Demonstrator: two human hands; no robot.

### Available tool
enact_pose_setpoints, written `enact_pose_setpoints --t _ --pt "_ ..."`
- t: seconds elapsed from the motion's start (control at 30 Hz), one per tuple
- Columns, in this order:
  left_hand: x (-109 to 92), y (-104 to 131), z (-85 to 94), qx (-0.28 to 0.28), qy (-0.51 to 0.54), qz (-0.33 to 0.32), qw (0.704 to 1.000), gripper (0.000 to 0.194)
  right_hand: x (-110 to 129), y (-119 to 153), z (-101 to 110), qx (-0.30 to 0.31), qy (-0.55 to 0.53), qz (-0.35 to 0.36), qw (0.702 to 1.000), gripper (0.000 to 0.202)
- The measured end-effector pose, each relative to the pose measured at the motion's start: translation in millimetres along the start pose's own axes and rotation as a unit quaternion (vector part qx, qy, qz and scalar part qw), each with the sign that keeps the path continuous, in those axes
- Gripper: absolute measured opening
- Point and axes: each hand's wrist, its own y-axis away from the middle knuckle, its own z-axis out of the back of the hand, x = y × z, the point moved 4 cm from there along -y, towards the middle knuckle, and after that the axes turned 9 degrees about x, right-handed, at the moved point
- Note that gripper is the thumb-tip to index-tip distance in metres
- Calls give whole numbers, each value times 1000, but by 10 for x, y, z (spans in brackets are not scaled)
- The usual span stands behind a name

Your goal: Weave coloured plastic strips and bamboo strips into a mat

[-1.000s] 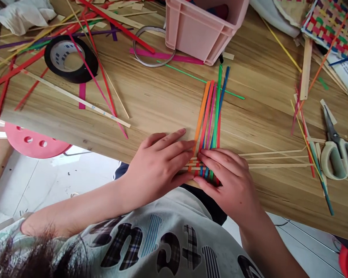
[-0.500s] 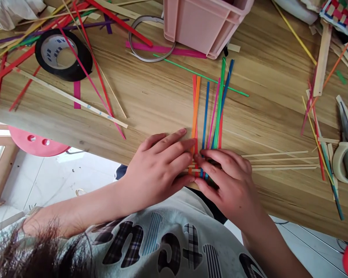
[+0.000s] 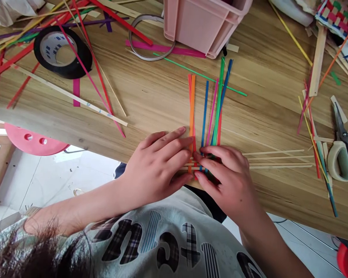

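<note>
Several coloured strips stand upright in the view near the table's front edge: an orange strip, a blue strip and a green strip among them. Pale thin strips cross them and run out to the right. My left hand lies palm down at the left of the crossing, fingers spread, fingertips touching the orange strip. On the right side, my right hand bends over the crossing, its fingertips on the blue and red strips. Both hands partly hide the woven part.
A pink bin stands at the back beside a grey ring. Black tape and loose strips lie at left. Scissors, more strips and a woven checkered piece are at right. A pink stool is below the table.
The orange strip and the red one beside it have shifted slightly left at their tops. Both hands remain over the crossing, with the right fingers moved a little. The view has shifted slightly.
</note>
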Motion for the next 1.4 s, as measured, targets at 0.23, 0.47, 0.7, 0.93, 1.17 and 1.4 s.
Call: enact_pose_setpoints --t 0.23,0.47,0.7,0.93,1.17,1.4 --pt "-7 -25 -4 4 -6 8 1000 29 1 -22 -21 -10 10 -5 1000 19" --pt "7 -10 -26 -10 -5 -1 1000 34 6 -17 -42 -27 26 -4 999 21" --pt "-66 -32 -45 -28 16 31 999 40 -22 29 17 -78 -44 9 996 39" --pt "-137 -55 -92 -33 7 64 997 32 -53 39 10 -40 -35 26 998 48" --pt "-125 -63 -62 -25 17 73 997 33 -50 42 29 -28 -17 35 999 49" --pt "-123 -65 -57 -19 28 80 996 33 -64 27 26 -25 -16 48 998 49"
